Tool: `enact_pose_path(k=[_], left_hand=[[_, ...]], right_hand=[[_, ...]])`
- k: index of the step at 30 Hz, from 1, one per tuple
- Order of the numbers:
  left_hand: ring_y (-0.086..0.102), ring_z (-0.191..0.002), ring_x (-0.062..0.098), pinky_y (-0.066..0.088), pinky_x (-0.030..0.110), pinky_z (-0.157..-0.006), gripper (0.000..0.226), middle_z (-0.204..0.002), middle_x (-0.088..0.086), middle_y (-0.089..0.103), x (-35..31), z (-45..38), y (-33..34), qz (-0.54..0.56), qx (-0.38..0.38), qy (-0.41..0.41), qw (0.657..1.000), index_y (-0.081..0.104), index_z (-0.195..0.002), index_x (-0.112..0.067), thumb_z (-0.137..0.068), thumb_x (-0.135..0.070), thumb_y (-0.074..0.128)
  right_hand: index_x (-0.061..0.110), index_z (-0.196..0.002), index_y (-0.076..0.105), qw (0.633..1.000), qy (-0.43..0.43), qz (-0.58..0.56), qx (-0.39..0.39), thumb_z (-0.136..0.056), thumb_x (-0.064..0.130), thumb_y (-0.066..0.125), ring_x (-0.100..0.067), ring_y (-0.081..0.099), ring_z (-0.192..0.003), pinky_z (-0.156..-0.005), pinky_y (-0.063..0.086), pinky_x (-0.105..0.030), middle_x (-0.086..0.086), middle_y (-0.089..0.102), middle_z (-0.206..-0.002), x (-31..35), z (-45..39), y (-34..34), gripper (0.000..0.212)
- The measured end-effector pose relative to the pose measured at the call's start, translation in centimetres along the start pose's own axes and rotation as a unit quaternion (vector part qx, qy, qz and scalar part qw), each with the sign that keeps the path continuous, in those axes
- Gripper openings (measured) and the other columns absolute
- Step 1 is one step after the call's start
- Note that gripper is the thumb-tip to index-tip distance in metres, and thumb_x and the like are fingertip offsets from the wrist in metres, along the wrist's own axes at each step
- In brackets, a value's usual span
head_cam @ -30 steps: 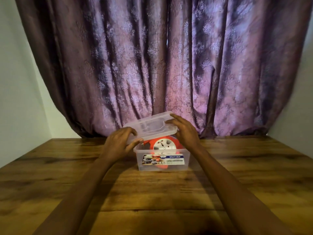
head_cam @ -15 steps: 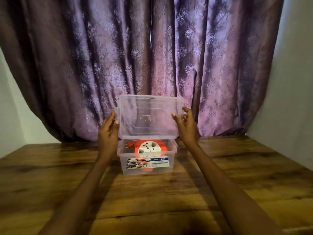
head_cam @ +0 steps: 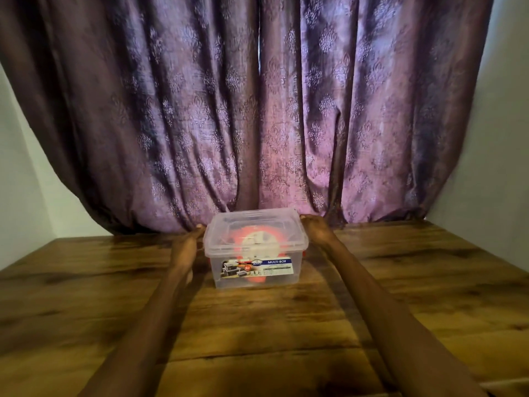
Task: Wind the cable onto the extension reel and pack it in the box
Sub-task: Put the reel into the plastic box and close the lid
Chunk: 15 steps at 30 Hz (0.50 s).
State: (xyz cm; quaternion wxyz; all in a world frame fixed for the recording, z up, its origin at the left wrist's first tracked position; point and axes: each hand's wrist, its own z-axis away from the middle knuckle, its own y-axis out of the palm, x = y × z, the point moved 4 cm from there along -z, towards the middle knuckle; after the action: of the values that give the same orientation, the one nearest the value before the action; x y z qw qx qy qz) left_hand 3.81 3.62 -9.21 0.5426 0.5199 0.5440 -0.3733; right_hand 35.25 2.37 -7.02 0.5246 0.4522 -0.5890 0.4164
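A clear box (head_cam: 256, 270) stands near the far edge of the wooden bench (head_cam: 257, 333), long axis running left to right, its labelled side facing the viewer. The lid (head_cam: 254, 230) lies flat on top, over the orange reel (head_cam: 255, 244), whose face points up. Left hand (head_cam: 186, 242) and right hand (head_cam: 317, 228) touch the lid's short ends; how far each grip is curled cannot be told. A purple curtain (head_cam: 257, 110) hangs behind.

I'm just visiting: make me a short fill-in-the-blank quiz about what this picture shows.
1. The clear lid now sits on the ____.
2. The reel inside is coloured ____.
3. The box stands on a ____ table.
4. The left hand and right hand are at the box's two ____.

Missing words: box; orange; wooden; sides
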Motion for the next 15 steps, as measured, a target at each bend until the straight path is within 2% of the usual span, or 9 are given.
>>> enact_pose_path(k=[3, 5, 7, 9, 10, 12, 13, 15], left_hand=[[0.071, -0.103, 0.031, 0.057, 0.049, -0.093, 0.032, -0.111, 0.013, 0.076, 0.9, 0.0, 0.0, -0.002, 0.006, -0.029, 1.0, 0.075, -0.112, -0.009, -0.095, -0.031, 0.06], [0.07, -0.105, 0.036, 0.054, 0.054, -0.096, 0.033, -0.113, 0.016, 0.075, 1.1, 0.3, 0.2, 0.01, 0.013, -0.049, 0.999, 0.074, -0.115, -0.008, -0.095, -0.03, 0.06], [0.07, -0.099, 0.038, 0.054, 0.056, -0.092, 0.034, -0.11, 0.017, 0.075, 1.1, 0.2, 0.4, 0.009, 0.013, -0.06, 0.998, 0.074, -0.114, -0.008, -0.094, -0.032, 0.062], [0.072, -0.093, 0.032, 0.058, 0.052, -0.087, 0.034, -0.101, 0.012, 0.078, 1.1, -0.4, 0.4, -0.001, 0.009, -0.07, 0.997, 0.075, -0.107, -0.009, -0.093, -0.037, 0.063], [0.073, -0.083, 0.025, 0.062, 0.042, -0.076, 0.033, -0.09, 0.006, 0.08, 1.0, -0.6, 0.4, -0.006, 0.013, -0.079, 0.997, 0.076, -0.1, -0.011, -0.093, -0.04, 0.062], [0.066, -0.061, 0.018, 0.054, 0.025, -0.051, 0.031, -0.07, -0.002, 0.075, 0.9, -1.1, 0.5, -0.012, 0.031, -0.095, 0.995, 0.073, -0.087, -0.015, -0.094, -0.042, 0.06], [0.059, -0.057, 0.017, 0.046, 0.021, -0.045, 0.03, -0.065, -0.003, 0.072, 1.0, -1.3, 0.5, -0.017, 0.039, -0.103, 0.994, 0.072, -0.083, -0.016, -0.095, -0.041, 0.059], [0.052, -0.054, 0.014, 0.038, 0.022, -0.045, 0.026, -0.063, -0.003, 0.068, 1.3, -1.8, 0.4, -0.02, 0.051, -0.109, 0.992, 0.07, -0.081, -0.016, -0.095, -0.035, 0.058]], right_hand=[[0.011, -0.133, 0.055, 1.0, 0.015, -0.019, 0.019, -0.099, 0.014, 0.05, -0.011, 0.062, -0.076, -0.05, 0.051, -0.022, -0.007, 0.059, -0.111, -0.6, 0.1, 0.1, 0.034], [0.008, -0.127, 0.057, 1.0, -0.007, 0.01, 0.027, -0.1, 0.008, 0.048, -0.006, 0.067, -0.067, -0.048, 0.051, -0.019, -0.007, 0.061, -0.107, -0.4, 0.0, 0.0, 0.028], [-0.009, -0.116, 0.062, 0.995, -0.043, 0.076, 0.038, -0.099, -0.001, 0.047, -0.016, 0.066, -0.076, -0.052, 0.052, -0.018, -0.021, 0.067, -0.111, -0.3, -0.3, -0.2, 0.024], [-0.013, -0.113, 0.065, 0.992, -0.061, 0.102, 0.04, -0.098, -0.003, 0.045, -0.026, 0.061, -0.084, -0.059, 0.051, -0.026, -0.029, 0.067, -0.113, -0.6, -0.4, -0.4, 0.027], [-0.011, -0.111, 0.066, 0.993, -0.055, 0.101, 0.033, -0.098, -0.001, 0.045, -0.026, 0.061, -0.082, -0.062, 0.051, -0.029, -0.029, 0.069, -0.109, -0.9, -0.4, -0.5, 0.027], [-0.007, -0.103, 0.069, 0.995, -0.031, 0.094, 0.013, -0.097, 0.006, 0.048, -0.026, 0.061, -0.074, -0.062, 0.049, -0.032, -0.025, 0.071, -0.096, -1.3, -0.6, -0.7, 0.026], [-0.004, -0.099, 0.07, 0.996, -0.016, 0.086, 0.005, -0.095, 0.008, 0.05, -0.025, 0.06, -0.068, -0.057, 0.047, -0.03, -0.021, 0.071, -0.088, -1.5, -0.5, -0.8, 0.024], [0.002, -0.093, 0.07, 0.998, -0.002, 0.067, -0.002, -0.093, 0.01, 0.053, -0.024, 0.054, -0.059, -0.048, 0.038, -0.026, -0.016, 0.066, -0.075, -1.8, -0.6, -0.8, 0.019]])
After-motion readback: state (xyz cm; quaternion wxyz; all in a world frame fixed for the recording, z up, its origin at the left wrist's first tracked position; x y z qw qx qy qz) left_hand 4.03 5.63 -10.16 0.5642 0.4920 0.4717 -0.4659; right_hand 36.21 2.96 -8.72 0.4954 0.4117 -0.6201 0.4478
